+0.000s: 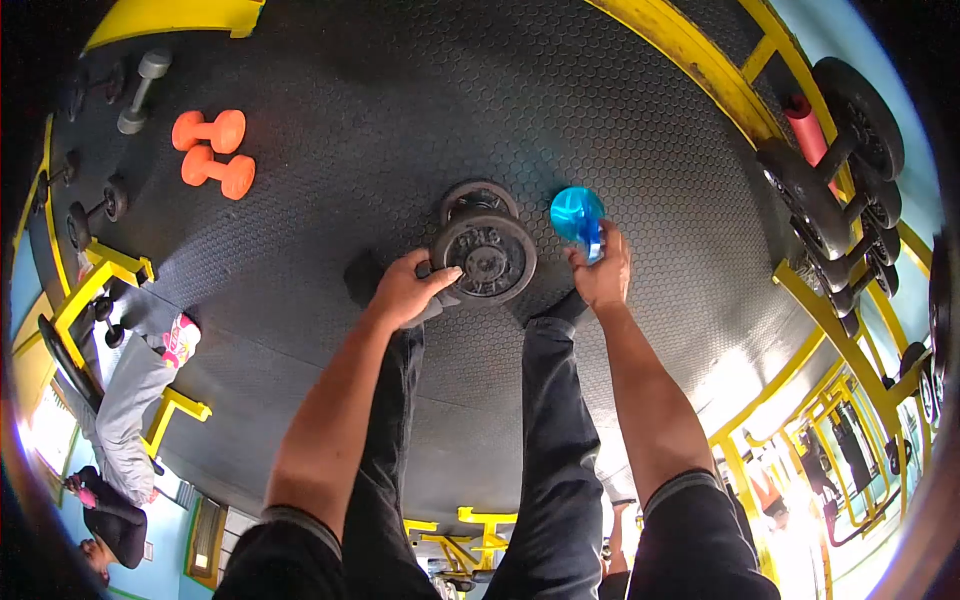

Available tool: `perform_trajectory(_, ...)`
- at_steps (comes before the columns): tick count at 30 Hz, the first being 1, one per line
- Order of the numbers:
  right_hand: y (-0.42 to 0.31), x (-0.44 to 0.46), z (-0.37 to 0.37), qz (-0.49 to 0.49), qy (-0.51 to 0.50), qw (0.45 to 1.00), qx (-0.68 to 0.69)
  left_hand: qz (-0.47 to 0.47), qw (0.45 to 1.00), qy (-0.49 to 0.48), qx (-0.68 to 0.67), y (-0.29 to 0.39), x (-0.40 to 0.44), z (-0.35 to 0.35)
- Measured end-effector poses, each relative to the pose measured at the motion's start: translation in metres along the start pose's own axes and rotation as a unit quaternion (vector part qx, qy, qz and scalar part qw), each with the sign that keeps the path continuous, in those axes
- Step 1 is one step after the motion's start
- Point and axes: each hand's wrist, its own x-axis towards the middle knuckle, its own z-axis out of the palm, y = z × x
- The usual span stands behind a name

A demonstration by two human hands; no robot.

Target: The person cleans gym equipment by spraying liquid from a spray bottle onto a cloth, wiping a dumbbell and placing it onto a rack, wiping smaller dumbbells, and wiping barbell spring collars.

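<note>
While the left hand (402, 292) clamps the rim of the dumbbell's (500, 245) near plate, thumb on its face and fingers behind, the right hand (606, 280) is closed around the lower side of the bottle (575, 210). The dumbbell lies just inward of the left grip, between the two hands, with the left the nearer. Its long axis seems to run away from the wearer, the far plate showing past the near one. The bottle sits just ahead of the right grip, apart from the dumbbell. The near plate hides the bar, the left fingertips are out of sight, and whether either thing bears on the floor (400, 130) cannot be told.
</note>
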Motion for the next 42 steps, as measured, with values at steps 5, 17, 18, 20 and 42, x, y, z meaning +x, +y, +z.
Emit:
perform_trajectory(5, 0.016, 0.001, 0.015, 0.156, -0.024, 0.983, 0.094, 0.057, 0.987, 0.132, 0.066, -0.027, -0.08, 0.026)
perform_trajectory(17, -0.108, -0.106, -0.19, -0.081, -0.006, 0.991, 0.103, 0.03, 0.977, -0.015, -0.21, -0.009, -0.103, 0.07)
perform_trajectory(18, -0.117, -0.116, -0.206, -0.103, -0.048, 0.986, 0.126, 0.032, 0.977, -0.013, -0.211, -0.003, -0.106, 0.079)
perform_trajectory(20, -0.139, -0.128, -0.218, -0.093, -0.089, 0.967, 0.221, -0.18, 0.85, -0.249, -0.429, 0.006, -0.115, 0.096)
perform_trajectory(42, -0.11, -0.104, -0.103, 0.134, -0.377, 0.765, 0.505, -0.233, 0.955, -0.142, -0.121, -0.074, -0.154, 0.147)
